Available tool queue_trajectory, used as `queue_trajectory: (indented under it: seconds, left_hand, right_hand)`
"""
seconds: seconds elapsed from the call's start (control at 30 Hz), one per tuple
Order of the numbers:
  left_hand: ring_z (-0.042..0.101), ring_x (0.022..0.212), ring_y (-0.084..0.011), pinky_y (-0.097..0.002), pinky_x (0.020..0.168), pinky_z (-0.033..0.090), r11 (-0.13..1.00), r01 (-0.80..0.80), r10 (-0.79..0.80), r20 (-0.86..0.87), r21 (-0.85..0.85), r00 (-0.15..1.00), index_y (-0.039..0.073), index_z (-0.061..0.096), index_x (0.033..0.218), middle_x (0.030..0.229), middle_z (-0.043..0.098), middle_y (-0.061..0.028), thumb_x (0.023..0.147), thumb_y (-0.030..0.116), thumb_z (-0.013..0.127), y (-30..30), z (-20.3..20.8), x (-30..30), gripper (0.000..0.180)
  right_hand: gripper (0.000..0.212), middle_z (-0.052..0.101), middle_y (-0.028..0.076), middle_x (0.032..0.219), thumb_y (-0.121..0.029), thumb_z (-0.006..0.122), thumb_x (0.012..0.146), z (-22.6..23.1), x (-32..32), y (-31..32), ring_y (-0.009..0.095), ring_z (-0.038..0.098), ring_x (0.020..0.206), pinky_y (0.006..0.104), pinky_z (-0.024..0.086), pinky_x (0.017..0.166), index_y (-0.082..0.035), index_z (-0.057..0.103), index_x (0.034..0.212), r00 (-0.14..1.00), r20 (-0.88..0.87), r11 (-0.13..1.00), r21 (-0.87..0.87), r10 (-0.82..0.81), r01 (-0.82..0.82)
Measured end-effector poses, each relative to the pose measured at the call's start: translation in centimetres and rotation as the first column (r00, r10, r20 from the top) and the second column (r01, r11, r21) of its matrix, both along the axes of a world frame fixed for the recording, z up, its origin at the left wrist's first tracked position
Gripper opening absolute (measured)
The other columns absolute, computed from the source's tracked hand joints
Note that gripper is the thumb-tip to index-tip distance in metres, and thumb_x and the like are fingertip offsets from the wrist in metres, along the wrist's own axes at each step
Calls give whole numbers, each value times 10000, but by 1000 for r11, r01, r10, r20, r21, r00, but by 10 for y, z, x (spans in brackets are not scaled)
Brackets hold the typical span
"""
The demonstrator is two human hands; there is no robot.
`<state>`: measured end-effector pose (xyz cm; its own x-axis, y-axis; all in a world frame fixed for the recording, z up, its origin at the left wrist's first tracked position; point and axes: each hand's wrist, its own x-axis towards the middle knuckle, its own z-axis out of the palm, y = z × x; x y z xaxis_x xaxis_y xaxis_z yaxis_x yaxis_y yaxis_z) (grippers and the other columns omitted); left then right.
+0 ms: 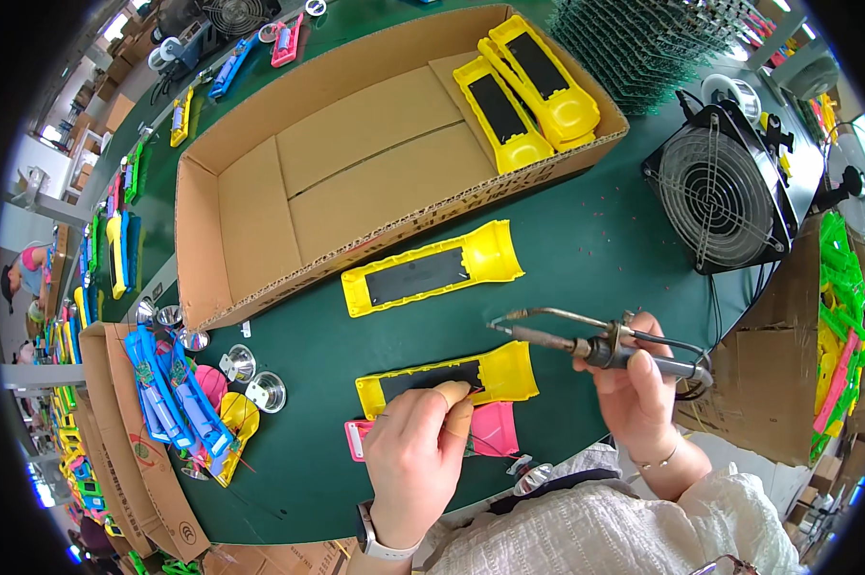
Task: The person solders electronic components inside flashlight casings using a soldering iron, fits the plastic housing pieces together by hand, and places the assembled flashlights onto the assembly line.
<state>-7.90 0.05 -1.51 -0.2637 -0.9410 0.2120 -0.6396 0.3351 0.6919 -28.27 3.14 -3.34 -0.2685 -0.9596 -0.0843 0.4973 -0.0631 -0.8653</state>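
In my right hand [636, 393] is a soldering iron [600, 351] with a thin metal feed tube along its top, its tip pointing left above the bench. My left hand [418, 443] has thumb and fingers pinched over a yellow plastic half-shell [509, 372] with a black panel inside; what lies between the fingertips is too small to make out. Partly beneath that hand sits a pink shell [495, 427], with thin wires and a shiny reflector cup [531, 476] at its right end. Farther back lies another yellow half-shell [432, 278], touched by neither hand.
An open cardboard box [375, 153] holds several yellow shells at its right end. A black fan [715, 196] and stacked circuit boards [634, 48] stand at the right. Blue shells [179, 393] and loose reflector cups [266, 391] lie left, beside another carton [136, 450].
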Motion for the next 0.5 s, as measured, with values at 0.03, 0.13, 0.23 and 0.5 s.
queue_trajectory:
  seconds: [0.03,0.13,0.23,0.5]
  left_hand:
    - [563,584,-207,-291,519,440,1000,-4,4,22,-13,1000,18,599,748,714,594,-81,691,-5,672,-1,1,-1,96]
    - [557,571,-216,-298,510,433,1000,1,1,94,-21,996,25,593,739,694,582,-73,697,3,663,-5,7,-3,84]
    - [553,563,-224,-308,502,426,1000,4,-4,173,3,985,33,589,731,679,571,-68,699,13,654,-8,11,-7,75]
    - [544,551,-230,-326,493,419,1000,-5,4,284,4,959,39,574,708,655,550,-69,675,17,649,-10,15,-14,85]
  right_hand:
    - [398,578,96,736,-332,658,793,0,-6,1,122,551,609,224,436,559,-26,437,921,999,-30,1000,-4,22,-22]
    - [389,584,99,754,-313,682,774,3,-27,1,115,557,588,227,436,548,-27,448,893,980,-94,983,66,174,-169]
    - [327,599,85,730,-259,678,766,6,-33,-4,110,575,605,212,438,552,-20,474,856,951,-159,960,135,266,-246]
    - [224,614,60,681,-128,677,756,10,-35,-8,87,577,617,206,443,544,-11,505,839,876,-283,914,234,390,-331]
